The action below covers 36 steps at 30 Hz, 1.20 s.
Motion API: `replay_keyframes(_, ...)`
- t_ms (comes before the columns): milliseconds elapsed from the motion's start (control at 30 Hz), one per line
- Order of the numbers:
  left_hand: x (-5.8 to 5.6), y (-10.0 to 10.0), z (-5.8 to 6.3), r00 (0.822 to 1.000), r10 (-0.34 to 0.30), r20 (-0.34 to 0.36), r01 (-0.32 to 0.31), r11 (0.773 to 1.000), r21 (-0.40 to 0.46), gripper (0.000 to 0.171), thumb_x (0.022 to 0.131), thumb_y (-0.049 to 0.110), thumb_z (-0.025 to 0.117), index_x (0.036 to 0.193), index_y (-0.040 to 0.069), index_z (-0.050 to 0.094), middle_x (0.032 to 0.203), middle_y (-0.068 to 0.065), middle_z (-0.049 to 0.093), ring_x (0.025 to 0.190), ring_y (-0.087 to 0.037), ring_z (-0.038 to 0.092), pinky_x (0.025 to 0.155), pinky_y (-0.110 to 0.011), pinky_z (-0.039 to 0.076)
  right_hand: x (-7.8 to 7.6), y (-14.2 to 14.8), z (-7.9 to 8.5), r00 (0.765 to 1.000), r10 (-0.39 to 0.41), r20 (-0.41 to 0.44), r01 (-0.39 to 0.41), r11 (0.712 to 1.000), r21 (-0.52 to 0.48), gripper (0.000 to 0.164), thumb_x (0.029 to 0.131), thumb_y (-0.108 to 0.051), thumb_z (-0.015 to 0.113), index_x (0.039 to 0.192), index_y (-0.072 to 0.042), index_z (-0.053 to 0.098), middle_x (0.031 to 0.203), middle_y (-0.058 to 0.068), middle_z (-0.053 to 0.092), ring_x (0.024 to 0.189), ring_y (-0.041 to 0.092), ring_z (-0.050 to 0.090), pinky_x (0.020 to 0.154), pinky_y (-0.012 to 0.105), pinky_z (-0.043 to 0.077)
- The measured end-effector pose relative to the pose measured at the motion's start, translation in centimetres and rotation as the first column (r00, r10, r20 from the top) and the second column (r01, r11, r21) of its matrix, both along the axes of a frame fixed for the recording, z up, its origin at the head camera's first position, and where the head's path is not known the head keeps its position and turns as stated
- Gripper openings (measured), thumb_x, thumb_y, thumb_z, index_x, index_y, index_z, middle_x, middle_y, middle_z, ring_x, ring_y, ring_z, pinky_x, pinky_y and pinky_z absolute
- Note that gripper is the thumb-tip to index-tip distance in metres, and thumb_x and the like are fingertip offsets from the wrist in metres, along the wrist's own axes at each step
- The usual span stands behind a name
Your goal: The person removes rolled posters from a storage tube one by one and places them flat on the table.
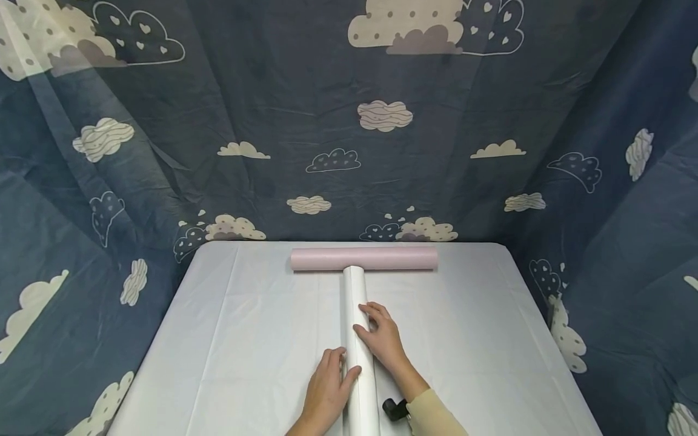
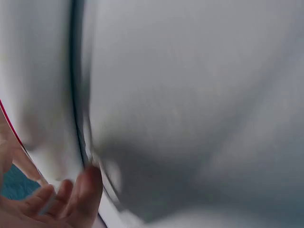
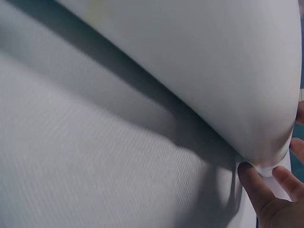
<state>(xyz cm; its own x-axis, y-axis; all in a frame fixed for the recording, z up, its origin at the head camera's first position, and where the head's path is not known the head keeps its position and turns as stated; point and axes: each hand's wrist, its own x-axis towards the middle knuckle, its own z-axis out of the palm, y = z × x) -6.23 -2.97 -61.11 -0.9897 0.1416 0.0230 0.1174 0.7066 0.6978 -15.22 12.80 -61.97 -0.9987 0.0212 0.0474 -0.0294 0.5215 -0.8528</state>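
A long white roll point(image 1: 361, 345) lies lengthwise on the white-covered table. My left hand point(image 1: 327, 387) grips its near part, with the thumb over the top and the fingers along its left side. Farther up, my right hand point(image 1: 386, 342) holds the roll from the right, thumb and fingertips on its upper surface and a gap between them. In the left wrist view, bent fingers point(image 2: 90, 190) meet the roll's lower edge. The right wrist view shows a thumb and fingers point(image 3: 285, 183) at the edge of the white roll point(image 3: 228, 71).
A pink roll point(image 1: 376, 258) lies crosswise near the table's back edge, close to the white roll's far end. Beside the right sleeve point(image 1: 436, 415) is a small black object point(image 1: 394, 410). Dark cloud-patterned fabric point(image 1: 272, 109) hangs behind and around the table point(image 1: 262, 339).
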Motion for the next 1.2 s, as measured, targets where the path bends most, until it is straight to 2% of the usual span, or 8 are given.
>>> replay_keyframes(100, -0.4, -0.1, -0.2, 0.987, -0.102, -0.121, 0.092, 0.992, -0.088, 0.054, 0.11, 0.036, 0.056, 0.149, -0.001, 0.052, 0.147, -0.015, 0.057, 0.134, -0.029, 0.061, 0.104, -0.045, 0.058, 0.0, 0.4, -0.1, 1.0, 0.001, 0.01, 0.0, 1.0, -0.022, 0.05, 0.093, -0.019, 0.08, 0.141, -0.008, 0.067, 0.152, 0.018, 0.056, 0.131, 0.042, 0.064, 0.101, 0.047, 0.06)
replay_keyframes(200, -0.5, -0.1, -0.5, 0.956, -0.21, -0.205, 0.175, 0.969, -0.173, 0.055, 0.11, 0.028, 0.055, 0.155, -0.003, 0.048, 0.164, -0.016, 0.046, 0.153, -0.034, 0.046, 0.116, -0.053, 0.049, 0.0, 0.7, -0.2, 1.0, -0.001, 0.017, 0.002, 1.0, -0.028, 0.05, 0.094, -0.019, 0.08, 0.141, -0.009, 0.067, 0.152, 0.018, 0.056, 0.133, 0.043, 0.063, 0.102, 0.045, 0.06)
replay_keyframes(367, -0.5, 0.7, -1.0, 0.911, -0.307, -0.274, 0.237, 0.936, -0.26, 0.057, 0.108, 0.028, 0.057, 0.155, -0.002, 0.049, 0.169, -0.014, 0.042, 0.156, -0.032, 0.042, 0.117, -0.052, 0.047, 0.3, 1.8, -0.2, 0.999, -0.014, 0.033, 0.015, 1.0, -0.017, 0.049, 0.094, -0.021, 0.079, 0.141, -0.011, 0.067, 0.154, 0.017, 0.056, 0.135, 0.045, 0.061, 0.102, 0.046, 0.059)
replay_keyframes(700, -0.9, 3.3, -1.5, 0.852, -0.38, -0.362, 0.228, 0.889, -0.397, 0.058, 0.107, 0.035, 0.059, 0.152, -0.001, 0.054, 0.165, -0.013, 0.049, 0.155, -0.029, 0.045, 0.116, -0.05, 0.049, 0.4, 4.1, -0.2, 0.999, -0.047, -0.012, 0.046, 0.998, -0.044, 0.043, 0.098, -0.021, 0.076, 0.14, -0.021, 0.07, 0.15, 0.008, 0.062, 0.131, 0.039, 0.065, 0.107, 0.054, 0.057)
replay_keyframes(800, -0.9, 3.9, -1.1, 0.843, -0.391, -0.368, 0.222, 0.878, -0.424, 0.057, 0.107, 0.035, 0.061, 0.151, -0.001, 0.056, 0.163, -0.013, 0.051, 0.154, -0.03, 0.047, 0.116, -0.049, 0.05, 0.5, 4.4, -0.2, 0.998, -0.047, -0.043, 0.045, 0.998, -0.041, 0.041, 0.098, -0.022, 0.075, 0.139, -0.021, 0.071, 0.148, 0.007, 0.064, 0.127, 0.037, 0.066, 0.107, 0.059, 0.054)
replay_keyframes(900, -0.8, 4.5, -0.8, 0.847, -0.4, -0.349, 0.229, 0.868, -0.44, 0.057, 0.107, 0.034, 0.06, 0.151, -0.001, 0.055, 0.163, -0.013, 0.051, 0.154, -0.03, 0.046, 0.116, -0.048, 0.049, 0.6, 4.6, -0.2, 0.998, -0.05, -0.045, 0.049, 0.999, -0.022, 0.041, 0.098, -0.023, 0.074, 0.139, -0.02, 0.071, 0.147, 0.009, 0.064, 0.124, 0.035, 0.067, 0.105, 0.058, 0.054)
replay_keyframes(1033, -0.8, 4.9, -0.7, 0.854, -0.405, -0.326, 0.227, 0.855, -0.466, 0.057, 0.108, 0.034, 0.058, 0.153, 0.0, 0.053, 0.164, -0.013, 0.05, 0.155, -0.028, 0.045, 0.118, -0.046, 0.048, 0.7, 4.6, -0.4, 0.998, -0.061, -0.009, 0.061, 0.998, -0.004, 0.04, 0.097, -0.023, 0.074, 0.137, -0.019, 0.073, 0.14, 0.008, 0.066, 0.112, 0.025, 0.069, 0.096, 0.043, 0.055)
replay_keyframes(1200, -0.8, 5.2, -0.9, 0.852, -0.407, -0.329, 0.214, 0.845, -0.49, 0.057, 0.108, 0.035, 0.058, 0.154, 0.001, 0.052, 0.164, -0.012, 0.051, 0.155, -0.027, 0.045, 0.119, -0.044, 0.047, 0.9, 4.9, -0.6, 0.998, -0.058, 0.02, 0.058, 0.998, 0.018, 0.036, 0.099, -0.024, 0.073, 0.135, -0.019, 0.074, 0.122, 0.007, 0.071, 0.09, 0.014, 0.06, 0.078, 0.028, 0.048)
